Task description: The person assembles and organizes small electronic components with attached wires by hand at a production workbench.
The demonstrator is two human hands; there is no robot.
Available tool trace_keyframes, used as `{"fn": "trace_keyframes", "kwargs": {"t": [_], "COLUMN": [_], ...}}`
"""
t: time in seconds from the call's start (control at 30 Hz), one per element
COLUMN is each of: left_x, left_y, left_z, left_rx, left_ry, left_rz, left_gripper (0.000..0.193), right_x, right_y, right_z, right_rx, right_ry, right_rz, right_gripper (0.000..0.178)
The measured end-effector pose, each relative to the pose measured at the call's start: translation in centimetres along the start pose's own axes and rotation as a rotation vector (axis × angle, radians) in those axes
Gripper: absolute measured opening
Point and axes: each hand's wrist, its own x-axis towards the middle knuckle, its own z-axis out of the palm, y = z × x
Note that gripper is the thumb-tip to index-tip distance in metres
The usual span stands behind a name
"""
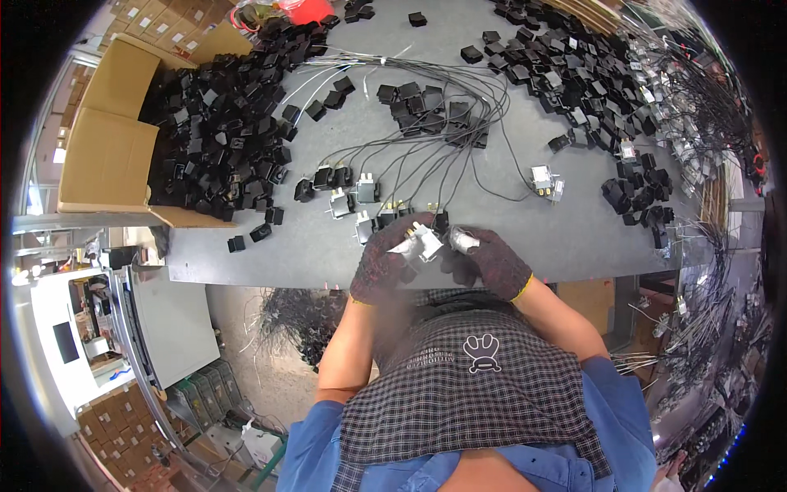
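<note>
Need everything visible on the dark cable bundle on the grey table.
The cable bundle is many thin, flexible, plastic-looking strands, mostly dark, with a few whitish lengths at its far left end. It looks gathered at a pale band, arcs right, passes over black housings, then fans toward the near edge of the grey table. One strand curves right toward pale connectors. Whether the left hand touches any is unclear.

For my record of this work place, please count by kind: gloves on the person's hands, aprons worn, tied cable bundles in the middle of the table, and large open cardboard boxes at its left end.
Dark gloves: 2, on left hand and right hand
Checked apron: 1
Tied cable bundle: 1
Open cardboard box: 1
Total: 5
</note>
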Motion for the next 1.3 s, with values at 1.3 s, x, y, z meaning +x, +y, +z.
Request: {"fn": "trace_keyframes", "kwargs": {"t": [1.3], "left_x": [-1.5], "left_y": [2.1], "left_z": [3.8], "left_rx": [-0.010], "left_ry": [-0.013], "left_rz": [-0.025], "left_gripper": [0.057], "right_x": [6.5], "right_y": [-0.1], "right_z": [-0.1], "right_rx": [0.288], "right_ry": [-0.054], "right_rz": [-0.203], "right_gripper": [0.051]}}
